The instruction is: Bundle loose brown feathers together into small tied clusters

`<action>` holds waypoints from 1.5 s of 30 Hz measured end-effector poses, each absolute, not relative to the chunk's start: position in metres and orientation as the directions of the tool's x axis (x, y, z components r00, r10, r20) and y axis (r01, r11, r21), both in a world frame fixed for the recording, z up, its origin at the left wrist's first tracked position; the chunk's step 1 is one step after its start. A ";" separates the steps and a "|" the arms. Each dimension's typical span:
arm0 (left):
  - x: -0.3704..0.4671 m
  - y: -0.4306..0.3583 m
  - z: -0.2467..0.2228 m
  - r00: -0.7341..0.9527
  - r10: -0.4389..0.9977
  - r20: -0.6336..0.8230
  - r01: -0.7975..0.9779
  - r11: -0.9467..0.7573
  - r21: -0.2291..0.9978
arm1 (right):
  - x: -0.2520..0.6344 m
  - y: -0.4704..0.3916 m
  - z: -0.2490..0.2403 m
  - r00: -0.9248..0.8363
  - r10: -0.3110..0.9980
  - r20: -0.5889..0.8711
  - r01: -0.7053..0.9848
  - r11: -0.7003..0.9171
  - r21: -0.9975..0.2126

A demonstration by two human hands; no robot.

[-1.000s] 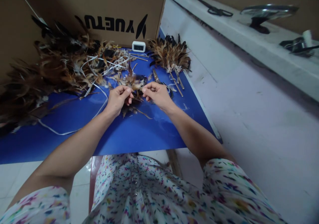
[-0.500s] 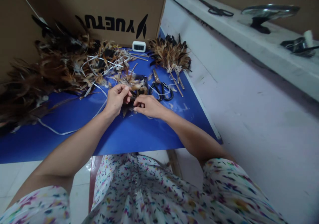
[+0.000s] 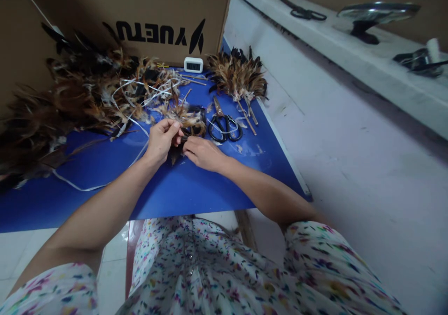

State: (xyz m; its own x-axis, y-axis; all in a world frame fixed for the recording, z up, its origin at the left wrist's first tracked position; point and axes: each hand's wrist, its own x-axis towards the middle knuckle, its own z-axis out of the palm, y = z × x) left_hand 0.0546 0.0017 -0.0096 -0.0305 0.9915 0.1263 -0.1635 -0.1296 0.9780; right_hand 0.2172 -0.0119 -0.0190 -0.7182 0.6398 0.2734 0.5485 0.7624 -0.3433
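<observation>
Over the blue table, my left hand is closed in a pinch on a small dark feather piece, part of which hangs below the fingers. My right hand touches the same spot from the right, its fingers closed and mostly turned down, so what they grip is hidden. Just beyond both hands lie loose brown and cream feathers. Black-handled scissors rest to the right of them, with a thin white strip across the handles.
A large feather heap with white ribbon covers the left. Behind stand a carton and a white clock. A feather bundle on sticks lies back right, beside a wall with a ledge.
My right hand has moved slightly left and its fingers have closed in beside my left hand. My left hand keeps its pinch. The view has shifted a little.
</observation>
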 end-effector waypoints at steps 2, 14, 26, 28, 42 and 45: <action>0.055 0.002 -0.009 -0.030 0.992 0.125 -0.167 -0.128 0.978 | 0.220 -0.011 -0.017 -0.692 0.654 0.306 0.522 0.746 -0.415; 0.052 0.005 -0.008 -0.087 0.989 0.123 -0.197 -0.138 0.971 | 0.218 -0.012 -0.016 -0.704 0.603 0.375 0.474 0.793 -0.383; 0.047 0.008 -0.008 -0.115 0.987 0.114 -0.190 -0.135 0.972 | 0.196 -0.028 -0.010 -0.726 0.666 0.174 0.624 0.743 -0.243; 0.048 0.008 -0.007 -0.115 0.987 0.113 -0.198 -0.134 0.971 | 0.202 -0.026 -0.010 -0.700 0.678 0.226 0.584 0.725 -0.365; 0.051 0.004 -0.009 -0.004 0.995 0.102 -0.160 -0.101 0.982 | 0.238 -0.002 -0.004 -0.210 0.970 0.125 0.010 0.130 -0.991; 0.052 0.002 -0.010 0.032 0.994 0.109 -0.146 -0.103 0.984 | 0.239 -0.005 -0.001 -0.230 0.968 0.099 -0.031 0.095 -0.995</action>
State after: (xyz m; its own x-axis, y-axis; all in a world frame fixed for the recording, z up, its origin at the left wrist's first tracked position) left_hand 0.0524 0.0024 -0.0096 0.0317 0.9935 0.1091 -0.1465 -0.1033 0.9838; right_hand 0.2393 -0.0047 -0.0011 -0.2296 0.9682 0.0992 -0.0312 0.0945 -0.9950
